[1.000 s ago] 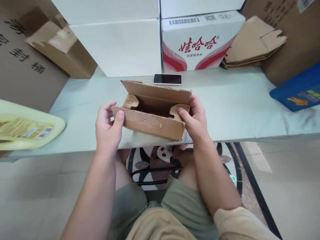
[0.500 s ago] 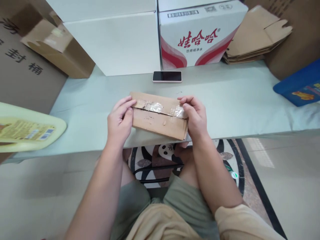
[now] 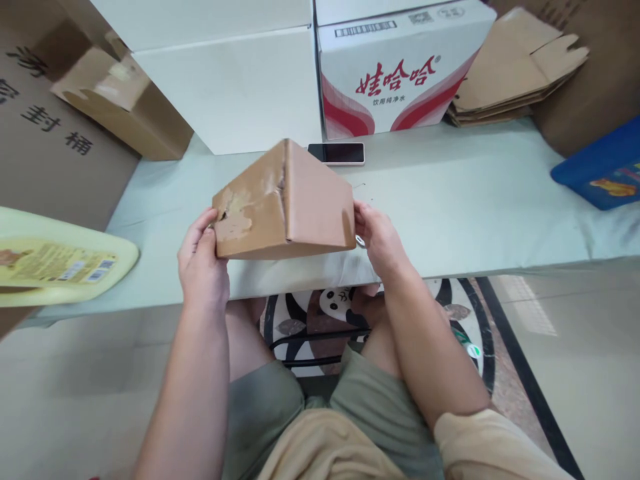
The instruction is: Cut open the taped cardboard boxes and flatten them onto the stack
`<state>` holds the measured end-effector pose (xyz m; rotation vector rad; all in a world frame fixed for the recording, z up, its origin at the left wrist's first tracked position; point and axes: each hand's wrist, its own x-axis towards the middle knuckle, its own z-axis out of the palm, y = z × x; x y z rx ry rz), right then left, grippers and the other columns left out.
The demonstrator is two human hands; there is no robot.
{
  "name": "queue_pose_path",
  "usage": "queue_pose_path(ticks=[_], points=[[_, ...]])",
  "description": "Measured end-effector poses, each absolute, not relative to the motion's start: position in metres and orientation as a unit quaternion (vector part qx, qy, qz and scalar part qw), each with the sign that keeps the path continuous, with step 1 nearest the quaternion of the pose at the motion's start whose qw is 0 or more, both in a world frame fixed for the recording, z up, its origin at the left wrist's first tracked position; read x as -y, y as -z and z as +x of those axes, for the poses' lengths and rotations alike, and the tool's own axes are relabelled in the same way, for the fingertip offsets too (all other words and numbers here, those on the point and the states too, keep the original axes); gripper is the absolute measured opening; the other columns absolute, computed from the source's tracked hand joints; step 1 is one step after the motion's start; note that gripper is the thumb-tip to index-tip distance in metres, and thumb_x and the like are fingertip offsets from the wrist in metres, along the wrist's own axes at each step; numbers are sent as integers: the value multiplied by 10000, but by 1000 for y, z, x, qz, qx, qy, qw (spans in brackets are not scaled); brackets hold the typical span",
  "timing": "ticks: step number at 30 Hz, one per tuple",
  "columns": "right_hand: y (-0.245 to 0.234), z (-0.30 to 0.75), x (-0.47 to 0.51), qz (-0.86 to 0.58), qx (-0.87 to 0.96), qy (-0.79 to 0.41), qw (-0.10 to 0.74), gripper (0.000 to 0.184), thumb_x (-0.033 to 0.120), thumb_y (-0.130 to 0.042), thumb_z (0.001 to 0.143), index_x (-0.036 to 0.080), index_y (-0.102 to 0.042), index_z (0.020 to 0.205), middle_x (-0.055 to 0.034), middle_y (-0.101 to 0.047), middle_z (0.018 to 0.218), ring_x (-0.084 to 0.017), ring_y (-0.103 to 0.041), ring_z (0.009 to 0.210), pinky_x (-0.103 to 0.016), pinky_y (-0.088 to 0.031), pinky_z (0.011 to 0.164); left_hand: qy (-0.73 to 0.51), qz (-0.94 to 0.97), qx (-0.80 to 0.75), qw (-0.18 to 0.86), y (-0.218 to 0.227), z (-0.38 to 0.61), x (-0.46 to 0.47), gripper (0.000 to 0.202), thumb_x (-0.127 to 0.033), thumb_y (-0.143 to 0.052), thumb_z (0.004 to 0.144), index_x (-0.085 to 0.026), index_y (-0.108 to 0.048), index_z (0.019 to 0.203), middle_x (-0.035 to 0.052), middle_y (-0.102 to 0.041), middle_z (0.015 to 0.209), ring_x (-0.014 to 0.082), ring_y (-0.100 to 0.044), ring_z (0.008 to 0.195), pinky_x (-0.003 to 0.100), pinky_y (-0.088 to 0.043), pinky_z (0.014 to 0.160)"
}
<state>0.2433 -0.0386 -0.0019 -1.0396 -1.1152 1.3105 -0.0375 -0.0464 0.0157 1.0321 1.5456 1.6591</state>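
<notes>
A small brown cardboard box (image 3: 320, 193) is held tilted over the front part of the table, one edge pointing toward me. Its left face has torn, scuffed patches and what looks like tape along the edge. My left hand (image 3: 203, 257) grips the box at its left end, thumb and fingers pinching the torn side. At the opposite end, my right hand (image 3: 383, 237) holds the right side, its fingertips partly hidden behind the cardboard. A small round whitish thing (image 3: 360, 241) shows beside the right fingers. Behind the box lies a phone (image 3: 343, 153), partly covered by it.
White cartons (image 3: 230, 93) and a red-and-white water carton (image 3: 400, 80) line the back of the cloth-covered table (image 3: 465, 213). Flattened cardboard (image 3: 510, 67) and a blue container (image 3: 600, 167) stand right. A yellow bottle (image 3: 65, 257) and a brown box (image 3: 125, 100) are left.
The box has been turned and tilted up between my hands, so the taped seam is out of sight and a torn face shows. My left hand has shifted left and down.
</notes>
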Motion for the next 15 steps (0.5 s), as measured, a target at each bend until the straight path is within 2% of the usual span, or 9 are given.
queue_pose_path(ticks=[3,6,9,11,13,15], points=[[-3,241,43,-361,519,-544,552,740,813,-477,947,251,-689,1379,-85,-691,1489,-301,-596,1454,-492,-469,1236,-630,282,-582,429,-21,-32,56,270,-396,-677,873,-184,-733,1032,44,-792,1021,191,-694,903,254,-582,708],[-9,245,46,-345,594,-495,532,783,857,-484,942,295,-675,1452,-45,-527,1676,-293,-400,1622,-503,-314,1349,-555,262,-573,543,-25,-30,66,473,-624,-631,868,-175,-724,981,70,-763,826,204,-672,710,265,-529,555],[-15,250,48,-333,645,-495,478,750,840,-549,937,320,-687,1459,-25,-359,1781,-310,-261,1685,-512,-282,1360,-485,294,-575,590,-24,-34,71,688,-809,-538,868,-157,-722,986,109,-740,746,235,-673,650,282,-485,484],[-16,252,48,-315,657,-495,473,685,807,-584,945,328,-725,1414,-20,-366,1777,-315,-270,1681,-513,-279,1359,-444,316,-571,614,-23,-38,73,709,-819,-552,872,-159,-722,1067,124,-767,812,253,-705,663,296,-506,477],[-13,252,48,-291,651,-490,501,591,759,-597,966,339,-765,1346,-13,-444,1733,-308,-329,1656,-510,-294,1353,-401,331,-564,641,-21,-40,76,627,-738,-635,876,-172,-723,1130,119,-786,847,244,-721,627,280,-498,444],[-9,251,48,-270,625,-489,546,505,705,-594,990,347,-790,1288,-13,-554,1647,-300,-437,1592,-510,-353,1321,-352,342,-552,674,-19,-40,82,513,-635,-718,852,-175,-738,1077,98,-769,754,228,-709,556,247,-456,407]])
